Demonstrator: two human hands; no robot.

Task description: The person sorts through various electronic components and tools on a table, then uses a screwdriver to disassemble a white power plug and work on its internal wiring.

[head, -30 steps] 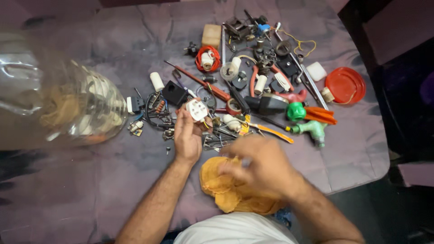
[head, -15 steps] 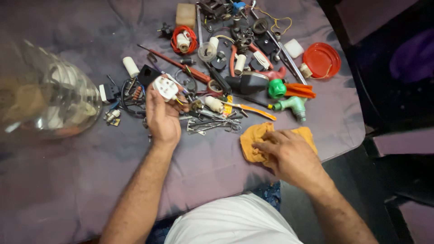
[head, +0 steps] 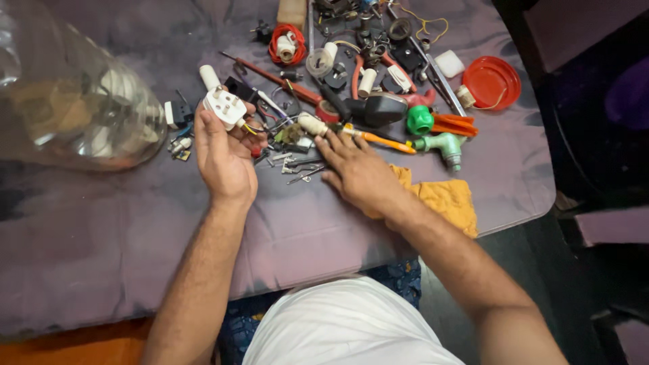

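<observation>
1. Two bare hands are working over a purple-covered surface (head: 101, 257) strewn with small hardware; at the far left edge a large clear plastic bottle (head: 67, 101) is lying on its side, well apart from both hands.
2. Next along, the left hand (head: 226, 159) is being held palm-up just above the surface, its grip closing around a white three-pin plug (head: 224, 107) that is sitting at the fingertips, with short coloured wire ends showing on its inner side.
3. As a judgement of progress: the plug is already picked up and in hand, its casing is looking closed, and nothing else is being gripped yet, so whatever is to be done to it appears to be only beginning.
4. Between the two hands, a scatter of small metal bits and screws (head: 297, 169) is lying loose, just beyond the right fingertips.
5. The right hand (head: 358, 172) is lying flat with fingers spread apart and holding nothing; its fingertips are nearing an orange-handled screwdriver (head: 378, 140) and a small cream cylinder (head: 312, 124), but I cannot tell whether they are touching either.
6. Under and behind the right wrist, a yellow cloth (head: 446, 199) is lying crumpled.
7. Farther from that grip, to its right, a green pipe fitting (head: 443, 144) and a red lid (head: 491, 82) are resting, well apart from the plug.
</observation>
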